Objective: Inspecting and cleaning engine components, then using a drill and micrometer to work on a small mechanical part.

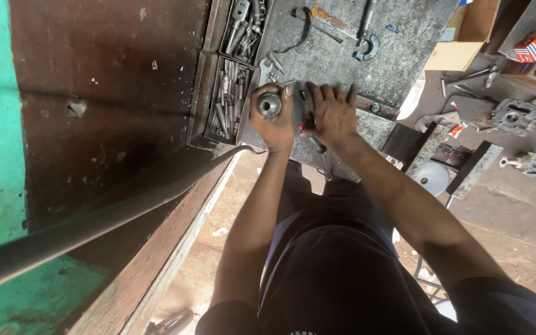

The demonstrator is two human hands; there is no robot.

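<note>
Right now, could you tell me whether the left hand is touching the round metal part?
Touching. The head view shows the left hand wrapped around the round metal part, fingers curled against its sides while it is held above the metal workbench.

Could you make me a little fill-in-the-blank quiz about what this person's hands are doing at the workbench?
1. The left hand grips a round ____ part.
2. The right hand lies flat on the ____.
3. The tray of tools sits to the ____ of the left hand.

Missing words: metal; workbench; left
</note>
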